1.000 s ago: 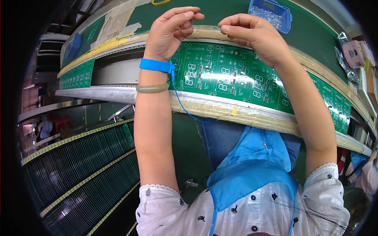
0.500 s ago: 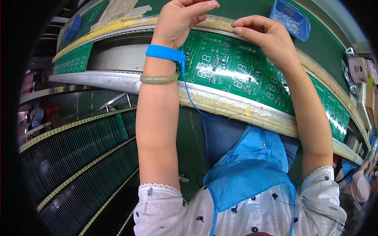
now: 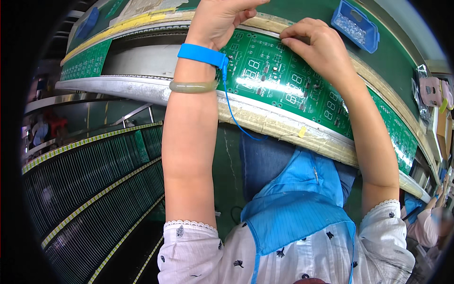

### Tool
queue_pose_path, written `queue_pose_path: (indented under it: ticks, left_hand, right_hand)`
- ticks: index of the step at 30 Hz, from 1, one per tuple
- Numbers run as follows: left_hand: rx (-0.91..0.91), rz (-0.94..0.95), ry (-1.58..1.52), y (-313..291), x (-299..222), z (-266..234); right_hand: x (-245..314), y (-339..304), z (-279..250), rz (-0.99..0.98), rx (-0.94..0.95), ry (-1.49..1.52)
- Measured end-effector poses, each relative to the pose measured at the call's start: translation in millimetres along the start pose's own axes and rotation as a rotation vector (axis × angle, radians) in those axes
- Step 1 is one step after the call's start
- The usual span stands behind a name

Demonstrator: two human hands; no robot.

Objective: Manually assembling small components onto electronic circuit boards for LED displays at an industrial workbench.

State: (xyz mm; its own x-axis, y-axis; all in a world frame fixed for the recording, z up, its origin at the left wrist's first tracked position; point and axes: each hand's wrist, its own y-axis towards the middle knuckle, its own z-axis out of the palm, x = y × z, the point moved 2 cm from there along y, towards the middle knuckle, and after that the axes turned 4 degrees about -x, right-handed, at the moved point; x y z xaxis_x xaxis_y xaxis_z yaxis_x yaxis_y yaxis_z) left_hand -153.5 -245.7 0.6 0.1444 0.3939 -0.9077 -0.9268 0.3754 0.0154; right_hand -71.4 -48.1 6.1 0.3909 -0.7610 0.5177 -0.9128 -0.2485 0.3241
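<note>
A long curved counter (image 3: 392, 61) with a green top runs across the upper part of the view, its near edge wrapped in pale tan tape and a yellow strip along the far left stretch. Below and to the left of it, racks of green circuit boards (image 3: 90, 194) stand on edge in close rows, divided by yellow-and-green rails. On the counter's near lip lies a large green circuit board (image 3: 283, 87) printed with white outlines and figure-eight display footprints (a few small dark parts already sit on it); it stretches from under the left wrist out toward the right, following the curve. A second green board (image 3: 85, 61) lies further left on the same lip. The person's blue apron (image 3: 293, 208) and white patterned sleeves fill the lower edge. Both forearms reach up from there. The left hand (image 3: 220, 19) rests at the far edge of the board, fingers curled downward, though its fingertips run out of the frame, so whether it grips anything cannot be told. The right hand (image 3: 314, 47) lies on the board's upper edge with thumb and forefinger pinched together at the taped rim; what they pinch is too small to see. A blue wrist strap (image 3: 201, 54) with a thin blue cord circles the left wrist, a pale green bangle (image 3: 194, 86) just below it. A small blue tray (image 3: 355, 26) of tiny clear parts sits beyond the right hand.
</note>
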Motion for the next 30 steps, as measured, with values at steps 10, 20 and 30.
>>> queue_pose_path:
  ticks: [10, 20, 30]
  left_hand:
    - [0.023, -0.048, 0.057, 0.4, 3.2, 4.3]
    - [0.051, -0.06, 0.21, -6.0, 4.4, 19.3]
    - [0.205, 0.181, 0.627, -0.7, 16.4, 7.4]
  right_hand:
    - [-1.6, -14.5, -23.2, 0.105, 0.092, -0.127]
    - [-1.2, -23.2, -21.9, -0.006, 0.028, -0.205]
    - [3.9, -25.0, -19.1, 0.004, -0.004, -0.251]
